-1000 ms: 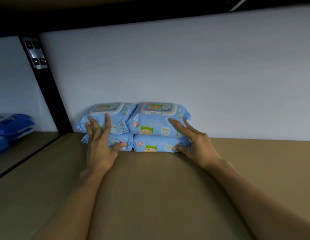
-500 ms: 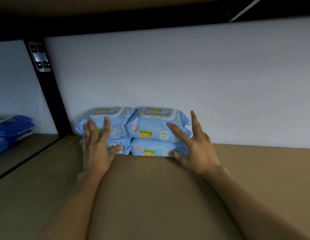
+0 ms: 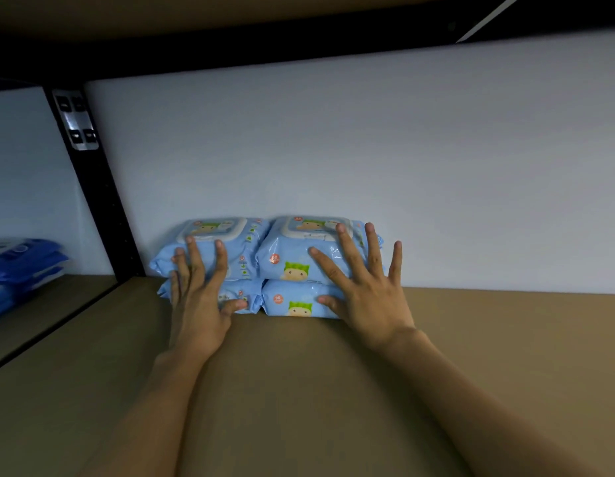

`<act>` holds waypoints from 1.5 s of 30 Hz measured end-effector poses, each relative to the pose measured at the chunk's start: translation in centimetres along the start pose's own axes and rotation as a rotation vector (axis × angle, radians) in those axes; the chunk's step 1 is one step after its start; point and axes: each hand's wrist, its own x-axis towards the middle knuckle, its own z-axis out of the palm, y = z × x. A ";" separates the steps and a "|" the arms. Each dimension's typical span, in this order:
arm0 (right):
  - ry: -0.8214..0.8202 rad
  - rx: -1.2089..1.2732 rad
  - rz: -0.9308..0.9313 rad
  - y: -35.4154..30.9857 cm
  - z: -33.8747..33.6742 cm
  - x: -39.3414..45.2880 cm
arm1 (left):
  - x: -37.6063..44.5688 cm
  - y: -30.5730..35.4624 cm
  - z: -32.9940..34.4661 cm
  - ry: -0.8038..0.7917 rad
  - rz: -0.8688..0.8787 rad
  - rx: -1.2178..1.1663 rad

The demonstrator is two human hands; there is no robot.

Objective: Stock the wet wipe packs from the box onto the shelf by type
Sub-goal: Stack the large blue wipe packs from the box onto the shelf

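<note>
Several light-blue baby wet wipe packs stand in two stacks of two against the white back wall of the brown shelf (image 3: 299, 390). The left stack's top pack (image 3: 244, 249) and the right stack's top pack (image 3: 292, 259) touch side by side. My left hand (image 3: 199, 297) lies flat against the front of the left stack, fingers straight, thumb on the lower pack (image 3: 246, 292). My right hand (image 3: 361, 290) presses the front of the right stack with spread straight fingers, thumb on its lower pack (image 3: 292, 302). The box is out of view.
A black upright post (image 3: 93, 187) divides the shelf bay from the neighbouring one on the left, where dark-blue wipe packs (image 3: 20, 266) lie stacked. A dark shelf beam (image 3: 230, 46) runs overhead. Bare shelf board stretches to the right of the stacks.
My right hand has slid up and spread its fingers wider over the right stack's top pack. My left hand stays on the left stack. The view has shifted slightly lower.
</note>
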 end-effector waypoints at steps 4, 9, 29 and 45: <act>0.024 -0.047 -0.004 -0.3 -0.6 0.1 | 0.0 0.1 -0.1 -0.001 -0.006 -0.018; 0.089 -0.032 -0.161 -1.0 -0.5 0.0 | 0.0 0.1 0.0 -0.007 -0.010 -0.007; 0.132 0.019 -0.219 -1.0 0.6 0.9 | -0.1 -0.2 -0.1 -0.096 -0.002 0.008; 0.168 -0.038 -0.218 -3.4 1.2 2.3 | 0.2 0.3 -1.0 -0.194 -0.051 0.025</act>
